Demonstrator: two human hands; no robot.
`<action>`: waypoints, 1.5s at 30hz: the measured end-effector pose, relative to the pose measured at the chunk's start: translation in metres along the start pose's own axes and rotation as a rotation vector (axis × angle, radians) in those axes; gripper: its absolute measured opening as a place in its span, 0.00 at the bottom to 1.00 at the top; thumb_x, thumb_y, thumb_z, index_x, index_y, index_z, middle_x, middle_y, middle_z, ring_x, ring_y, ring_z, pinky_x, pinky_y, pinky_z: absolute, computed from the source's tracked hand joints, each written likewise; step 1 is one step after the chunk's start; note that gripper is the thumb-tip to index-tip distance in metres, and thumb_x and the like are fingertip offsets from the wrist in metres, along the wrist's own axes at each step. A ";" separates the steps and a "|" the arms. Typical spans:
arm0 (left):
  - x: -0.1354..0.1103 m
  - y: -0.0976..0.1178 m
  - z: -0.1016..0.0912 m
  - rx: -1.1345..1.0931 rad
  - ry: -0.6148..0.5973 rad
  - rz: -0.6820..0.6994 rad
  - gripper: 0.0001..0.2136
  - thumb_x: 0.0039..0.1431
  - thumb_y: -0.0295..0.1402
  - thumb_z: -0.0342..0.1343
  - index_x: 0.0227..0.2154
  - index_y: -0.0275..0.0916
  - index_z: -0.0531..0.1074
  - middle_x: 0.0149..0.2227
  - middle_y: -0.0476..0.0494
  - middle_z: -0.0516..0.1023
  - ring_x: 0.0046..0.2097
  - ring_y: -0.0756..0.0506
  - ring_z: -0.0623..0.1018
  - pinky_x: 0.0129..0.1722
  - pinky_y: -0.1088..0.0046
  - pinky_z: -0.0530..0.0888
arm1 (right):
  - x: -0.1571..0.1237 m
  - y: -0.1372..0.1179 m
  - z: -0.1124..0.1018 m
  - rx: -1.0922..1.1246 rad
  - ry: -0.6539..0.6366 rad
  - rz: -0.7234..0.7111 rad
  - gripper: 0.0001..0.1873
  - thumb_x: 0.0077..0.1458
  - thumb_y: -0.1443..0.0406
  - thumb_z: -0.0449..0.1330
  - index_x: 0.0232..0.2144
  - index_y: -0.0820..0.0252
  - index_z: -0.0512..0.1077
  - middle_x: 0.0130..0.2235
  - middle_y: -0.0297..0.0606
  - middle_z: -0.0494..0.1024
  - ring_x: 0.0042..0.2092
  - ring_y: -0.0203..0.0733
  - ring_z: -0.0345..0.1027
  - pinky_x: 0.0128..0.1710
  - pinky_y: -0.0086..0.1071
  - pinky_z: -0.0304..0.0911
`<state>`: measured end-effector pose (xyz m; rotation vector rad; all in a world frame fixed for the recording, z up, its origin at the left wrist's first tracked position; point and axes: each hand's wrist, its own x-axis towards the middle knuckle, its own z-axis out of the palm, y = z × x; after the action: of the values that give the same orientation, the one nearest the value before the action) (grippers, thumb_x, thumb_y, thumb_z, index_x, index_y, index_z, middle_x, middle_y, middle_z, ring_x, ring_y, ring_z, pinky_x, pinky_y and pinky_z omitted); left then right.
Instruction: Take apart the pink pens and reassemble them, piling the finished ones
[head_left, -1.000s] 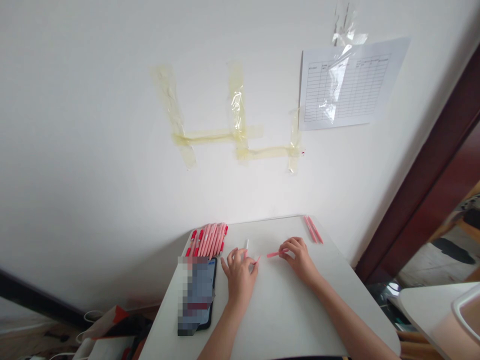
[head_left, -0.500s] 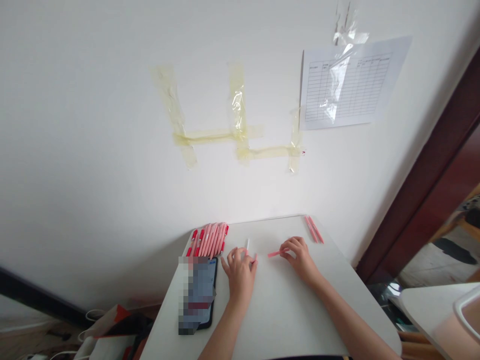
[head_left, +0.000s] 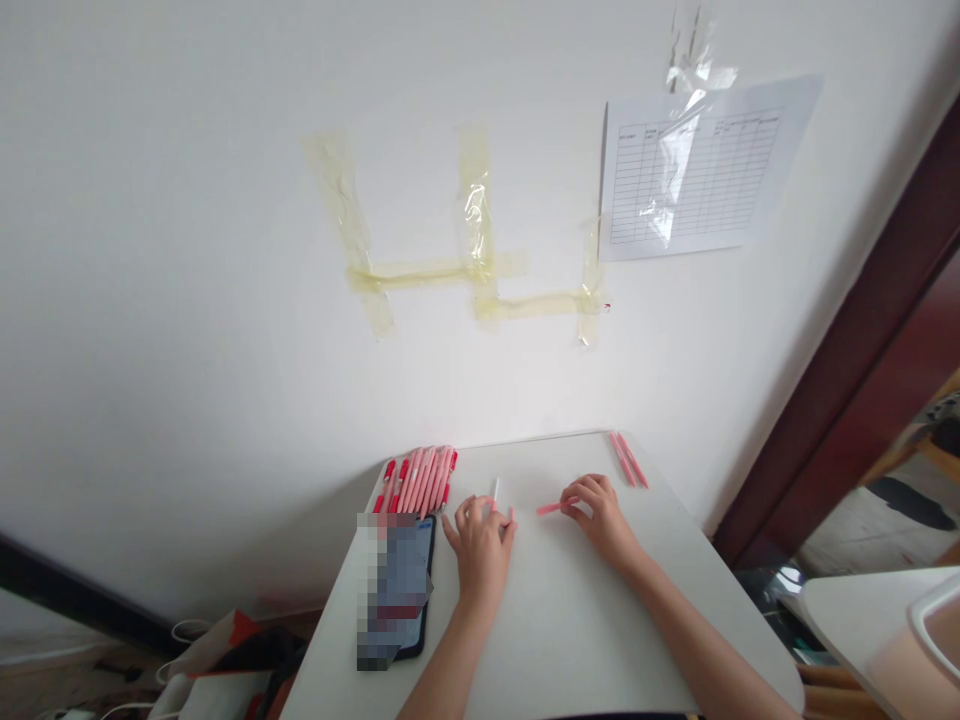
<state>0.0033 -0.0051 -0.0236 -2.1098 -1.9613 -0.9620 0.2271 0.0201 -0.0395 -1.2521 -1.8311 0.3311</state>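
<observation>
On the white table point(head_left: 570, 640) my right hand point(head_left: 600, 515) pinches a pink pen barrel point(head_left: 550, 508) that sticks out to the left. My left hand point(head_left: 480, 545) is curled with fingers together around a small pink piece whose tip shows at its right edge point(head_left: 511, 514). A thin white refill point(head_left: 495, 489) lies just beyond the left hand's fingers. A row of several pink pens with red caps point(head_left: 418, 479) lies at the table's back left. Two pink barrels point(head_left: 628, 459) rest at the back right corner.
A phone in a dark case point(head_left: 397, 585) lies left of my left hand. The white wall behind carries strips of yellowed tape point(head_left: 480, 225) and a printed form point(head_left: 690, 170). A dark wooden door frame point(head_left: 862, 350) stands to the right, bags on the floor point(head_left: 217, 660) to the left.
The left hand has closed in slightly, so less of the pink piece shows at its right. The right hand and its pen barrel have hardly moved.
</observation>
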 end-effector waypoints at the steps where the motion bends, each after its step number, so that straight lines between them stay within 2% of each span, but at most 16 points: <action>1: 0.000 0.000 0.000 0.001 0.003 0.002 0.07 0.59 0.34 0.58 0.27 0.42 0.77 0.50 0.43 0.77 0.59 0.36 0.69 0.63 0.32 0.55 | 0.000 0.000 0.000 0.001 -0.002 -0.001 0.07 0.64 0.58 0.58 0.36 0.49 0.75 0.40 0.40 0.78 0.50 0.54 0.65 0.53 0.54 0.62; 6: -0.001 -0.001 -0.001 -0.012 0.015 0.003 0.05 0.59 0.32 0.58 0.28 0.43 0.77 0.49 0.42 0.76 0.59 0.36 0.69 0.64 0.32 0.56 | 0.000 0.003 0.002 -0.015 0.005 -0.006 0.05 0.63 0.60 0.59 0.36 0.49 0.75 0.40 0.39 0.78 0.50 0.53 0.65 0.53 0.52 0.62; 9: -0.001 0.000 -0.004 -0.065 -0.004 0.018 0.02 0.57 0.31 0.60 0.32 0.43 0.78 0.50 0.42 0.76 0.59 0.37 0.69 0.65 0.33 0.55 | 0.000 0.002 0.002 -0.020 0.005 -0.018 0.04 0.63 0.61 0.60 0.36 0.50 0.75 0.40 0.39 0.78 0.50 0.52 0.65 0.52 0.51 0.63; 11: -0.002 0.001 -0.005 -0.119 -0.032 0.048 0.03 0.55 0.31 0.62 0.33 0.44 0.78 0.51 0.43 0.75 0.59 0.38 0.70 0.66 0.35 0.54 | 0.000 0.000 0.001 -0.024 -0.001 -0.038 0.03 0.63 0.62 0.60 0.36 0.51 0.75 0.40 0.39 0.78 0.50 0.51 0.65 0.52 0.50 0.63; 18: -0.001 0.004 -0.007 -0.189 -0.109 0.092 0.04 0.51 0.30 0.66 0.29 0.47 0.80 0.50 0.44 0.76 0.58 0.37 0.70 0.66 0.34 0.51 | -0.002 -0.009 0.000 -0.095 -0.051 -0.140 0.04 0.61 0.66 0.63 0.37 0.49 0.75 0.41 0.37 0.77 0.50 0.49 0.65 0.56 0.50 0.61; 30: -0.001 0.002 -0.003 -0.180 -0.137 0.089 0.01 0.52 0.33 0.65 0.28 0.47 0.80 0.51 0.45 0.75 0.61 0.37 0.68 0.66 0.34 0.50 | -0.002 -0.012 0.000 -0.225 -0.046 -0.224 0.05 0.61 0.67 0.63 0.37 0.49 0.76 0.41 0.37 0.78 0.51 0.48 0.66 0.62 0.54 0.56; 37: -0.001 0.002 -0.003 -0.177 -0.147 0.102 0.02 0.53 0.33 0.64 0.30 0.48 0.81 0.52 0.44 0.75 0.60 0.37 0.67 0.66 0.33 0.49 | -0.002 -0.014 0.001 -0.206 -0.044 -0.219 0.05 0.61 0.67 0.63 0.37 0.49 0.76 0.41 0.35 0.78 0.52 0.47 0.66 0.64 0.57 0.51; 45: -0.001 0.002 -0.004 -0.174 -0.173 0.106 0.03 0.53 0.32 0.63 0.31 0.48 0.81 0.52 0.44 0.75 0.61 0.37 0.66 0.67 0.34 0.47 | -0.002 -0.013 0.000 -0.202 -0.046 -0.225 0.05 0.61 0.66 0.63 0.37 0.48 0.76 0.41 0.36 0.78 0.51 0.48 0.67 0.64 0.57 0.53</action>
<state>0.0039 -0.0080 -0.0205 -2.4403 -1.8781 -0.9942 0.2194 0.0126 -0.0317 -1.1641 -2.0621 0.0516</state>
